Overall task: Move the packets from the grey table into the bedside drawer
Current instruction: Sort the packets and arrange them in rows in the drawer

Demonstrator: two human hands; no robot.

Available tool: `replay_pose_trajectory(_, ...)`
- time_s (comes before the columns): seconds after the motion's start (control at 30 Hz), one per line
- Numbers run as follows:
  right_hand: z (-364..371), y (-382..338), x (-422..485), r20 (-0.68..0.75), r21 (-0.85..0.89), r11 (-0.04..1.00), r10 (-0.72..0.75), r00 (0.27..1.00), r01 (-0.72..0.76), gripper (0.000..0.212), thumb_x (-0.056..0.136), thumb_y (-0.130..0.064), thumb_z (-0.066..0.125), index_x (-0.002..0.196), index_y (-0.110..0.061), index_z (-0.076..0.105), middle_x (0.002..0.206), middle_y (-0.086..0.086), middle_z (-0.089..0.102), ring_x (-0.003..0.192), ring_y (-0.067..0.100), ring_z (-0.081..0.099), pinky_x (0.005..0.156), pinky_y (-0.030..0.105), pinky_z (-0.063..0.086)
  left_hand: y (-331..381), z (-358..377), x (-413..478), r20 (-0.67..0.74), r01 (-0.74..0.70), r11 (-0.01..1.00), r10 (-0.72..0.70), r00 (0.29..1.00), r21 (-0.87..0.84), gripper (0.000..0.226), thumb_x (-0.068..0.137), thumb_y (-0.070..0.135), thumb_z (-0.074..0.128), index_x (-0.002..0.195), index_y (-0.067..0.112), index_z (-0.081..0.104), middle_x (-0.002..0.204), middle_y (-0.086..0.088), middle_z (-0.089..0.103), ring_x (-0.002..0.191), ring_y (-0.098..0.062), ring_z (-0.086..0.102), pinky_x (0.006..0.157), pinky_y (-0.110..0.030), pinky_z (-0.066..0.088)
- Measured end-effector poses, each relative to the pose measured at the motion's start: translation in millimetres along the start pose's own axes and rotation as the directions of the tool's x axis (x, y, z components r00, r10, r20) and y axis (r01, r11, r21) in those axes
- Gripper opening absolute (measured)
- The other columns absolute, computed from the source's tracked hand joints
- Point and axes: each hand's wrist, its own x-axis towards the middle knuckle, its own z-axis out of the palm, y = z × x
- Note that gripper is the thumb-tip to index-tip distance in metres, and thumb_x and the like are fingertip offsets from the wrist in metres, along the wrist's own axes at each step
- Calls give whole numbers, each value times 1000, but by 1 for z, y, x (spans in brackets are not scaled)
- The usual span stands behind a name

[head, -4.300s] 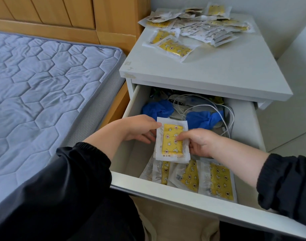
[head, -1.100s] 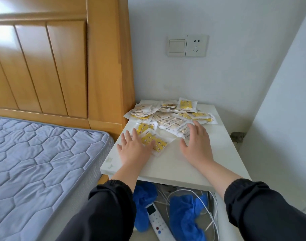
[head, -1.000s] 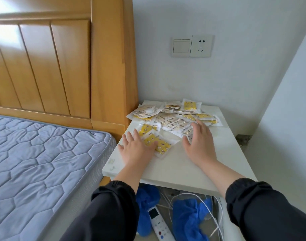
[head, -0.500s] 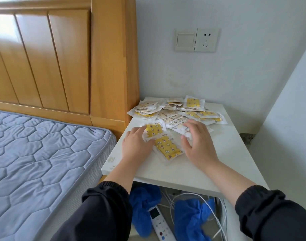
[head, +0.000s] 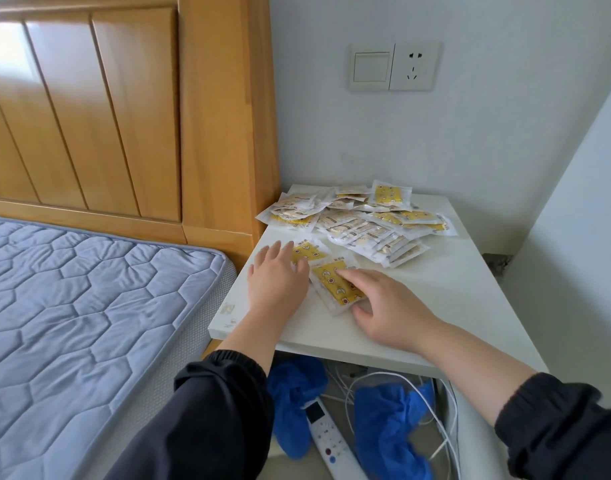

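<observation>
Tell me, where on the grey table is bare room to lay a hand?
Bare: the table front right, between the right hand, packet pile and right edge; a thin strip left of the left hand. Crowded: the back, under the pile.

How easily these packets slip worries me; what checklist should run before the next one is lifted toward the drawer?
1. Right hand on the front packet: fingers on top, thumb at its near edge; firm pinch: cannot tell.
2. Left hand rests flat on the neighbouring packet: ok.
3. Front packet clear of the pile: ok.
4. Drawer open: ok.
5. Free room in the drawer: cannot tell; blue bundles and a remote fill the visible part.
</observation>
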Motion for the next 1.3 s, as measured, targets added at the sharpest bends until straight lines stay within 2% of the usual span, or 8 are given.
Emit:
replay_pose_trajectory(0.2, 2, 4, -1, -110, 13, 1000, 3, 994, -1, 40, 90, -16, 60, 130, -17, 59, 133, -2, 57, 125, 13, 49, 99, 14, 29, -2, -2, 0, -19, -4, 1000, 4, 1000, -19, 35, 99, 24, 31, 110, 16, 63, 115, -6, 59, 120, -29, 43, 100, -39, 35)
replay_pose_trajectory(0.43, 6, 10, -8, -223, 121, 992, 59, 973, -33, 25, 89, -4, 61, 109, -12, 73, 117, -1, 69, 111, 13, 62, 95, 14, 38, -10, -4, 9, -38, 152, 975, -148, 988, 164, 62, 93, 52, 45, 138, 9, 44, 149, -8, 34, 142, -27, 18, 116, -42, 19)
replay_pose_trajectory(0.53, 5, 10, -10, -321, 135, 991, 56, 945, -13, 17, 89, -3, 61, 99, -10, 73, 89, 0, 74, 81, 14, 68, 73, 22, 51, -7, -2, 12, 28, 141, 953, -154, 988, 270, 79, 86, 70, 40, 141, 14, 43, 153, -5, 29, 145, -26, 12, 116, -48, 16)
replay_pose_trajectory(0.67, 3, 9, -9, -421, 172, 983, 133, 897, -65, 25, 91, -5, 58, 71, -14, 48, 56, -11, 45, 51, 3, 41, 49, 20, 29, -5, -4, 11, 41, 99, 956, -114, 993, 277, 75, 84, 70, 45, 141, 21, 42, 150, 0, 34, 143, -23, 19, 114, -47, 18)
replay_pose_trajectory(0.8, 1, 9, -10, -483, 243, 966, 203, 852, -92, 24, 93, -6, 55, 75, -16, 44, 58, -10, 47, 51, 6, 44, 48, 16, 32, -5, -5, 7, 27, 49, 982, -55, 998, 180, 57, 84, 59, 56, 129, 25, 48, 138, 4, 47, 133, -18, 35, 110, -40, 24)
replay_pose_trajectory(0.97, 1, 9, -9, -531, 241, 961, 246, 811, -134, 18, 97, -13, 48, 79, -13, 45, 58, 6, 55, 53, 28, 57, 48, 38, 44, -7, -7, 4, 44, -23, 999, 25, 999, -33, 56, 80, 42, 71, 127, 27, 45, 126, 6, 55, 115, -15, 50, 95, -32, 42)
replay_pose_trajectory(1.13, 0, 8, -9, -503, 263, 954, 261, 824, -142, 15, 98, -14, 46, 83, -16, 45, 70, 15, 63, 56, 32, 60, 52, 42, 48, -4, -15, 13, 247, -61, 974, 6, 969, 216, 89, 82, 56, 64, 150, 18, 22, 149, -4, 34, 137, -25, 29, 109, -38, 31)
replay_pose_trajectory(1.3, -2, 5, -9, -462, 329, 925, 331, 823, -187, 12, 100, -15, 42, 89, -14, 46, 89, 6, 64, 58, 23, 65, 49, 39, 50, -2, -24, 18, 388, -60, 979, -21, 921, 196, 82, 79, 56, 68, 146, 25, 34, 148, -4, 28, 137, -25, 24, 110, -39, 27)
